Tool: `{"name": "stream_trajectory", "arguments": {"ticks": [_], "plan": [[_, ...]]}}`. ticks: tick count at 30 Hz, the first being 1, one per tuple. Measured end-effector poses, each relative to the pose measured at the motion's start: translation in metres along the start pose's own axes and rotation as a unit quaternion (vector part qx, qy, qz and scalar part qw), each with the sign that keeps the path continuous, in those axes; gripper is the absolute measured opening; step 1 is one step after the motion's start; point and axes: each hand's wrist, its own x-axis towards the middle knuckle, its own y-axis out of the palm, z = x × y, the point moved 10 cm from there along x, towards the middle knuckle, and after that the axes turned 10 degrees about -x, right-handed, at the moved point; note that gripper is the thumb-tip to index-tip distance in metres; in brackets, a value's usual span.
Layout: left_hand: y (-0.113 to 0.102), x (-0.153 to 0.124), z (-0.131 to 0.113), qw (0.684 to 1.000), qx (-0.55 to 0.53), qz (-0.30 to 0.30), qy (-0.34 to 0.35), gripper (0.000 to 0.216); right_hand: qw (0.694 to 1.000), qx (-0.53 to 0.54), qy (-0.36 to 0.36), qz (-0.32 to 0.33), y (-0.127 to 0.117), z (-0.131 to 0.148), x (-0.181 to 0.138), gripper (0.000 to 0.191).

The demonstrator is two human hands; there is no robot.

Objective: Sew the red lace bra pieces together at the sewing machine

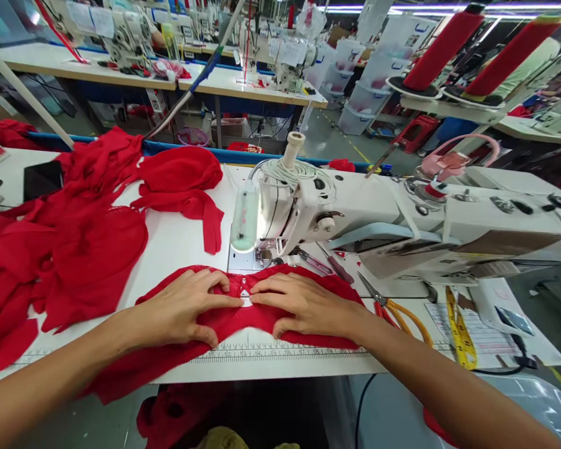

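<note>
A red garment piece point(325, 293) lies across the front of the sewing table, just before the sewing machine point(318, 206). At its middle is a narrow strip of lace-like openwork point(244, 287) with white showing through. My left hand point(187, 305) rests on the left half, fingers apart and pressing the cloth down. On the other half lies my right hand point(299, 302), its fingers spread and the thumb apart. The two index fingertips nearly meet at the openwork. Just behind them stands the machine's presser foot point(263, 255), with the cloth's far edge close to it.
Red cloth pieces point(88, 249) are heaped on the left, near a dark phone point(43, 179). Orange-handled scissors point(395, 308) and a yellow tape measure point(460, 330) lie on the right. A printed ruler point(280, 353) runs along the front edge. Red thread cones point(444, 50) stand back right.
</note>
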Motion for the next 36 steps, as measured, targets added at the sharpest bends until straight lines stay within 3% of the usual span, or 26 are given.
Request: {"name": "stream_trajectory", "arguments": {"ticks": [13, 16, 20, 24, 27, 30, 36], "plan": [[-0.002, -0.007, -0.014, 0.999, 0.04, -0.025, -0.016, 0.074, 1.0, 0.008, 0.006, 0.004, 0.0, 0.0, 0.0, 0.06], [-0.003, -0.027, -0.027, 0.993, 0.053, -0.098, -0.043, 0.066, 1.0, -0.007, -0.008, -0.029, -0.005, 0.008, 0.001, 0.049], [-0.001, -0.064, -0.032, 0.959, 0.017, -0.259, -0.118, 0.026, 0.99, -0.013, -0.022, -0.141, -0.02, 0.026, 0.01, 0.018], [0.01, -0.082, -0.032, 0.92, -0.004, -0.357, -0.163, 0.018, 0.986, -0.039, -0.037, -0.159, -0.011, 0.042, 0.031, 0.014], [0.018, -0.078, -0.031, 0.908, -0.004, -0.379, -0.177, 0.017, 0.99, -0.06, -0.031, -0.128, 0.001, 0.044, 0.044, 0.004], [0.024, -0.073, -0.027, 0.903, -0.003, -0.382, -0.196, 0.017, 0.991, -0.077, -0.031, -0.108, 0.008, 0.046, 0.048, 0.01], [0.022, -0.076, -0.023, 0.889, -0.051, -0.398, -0.22, 0.017, 0.983, -0.103, -0.067, -0.138, -0.007, 0.063, 0.047, 0.022]]}}
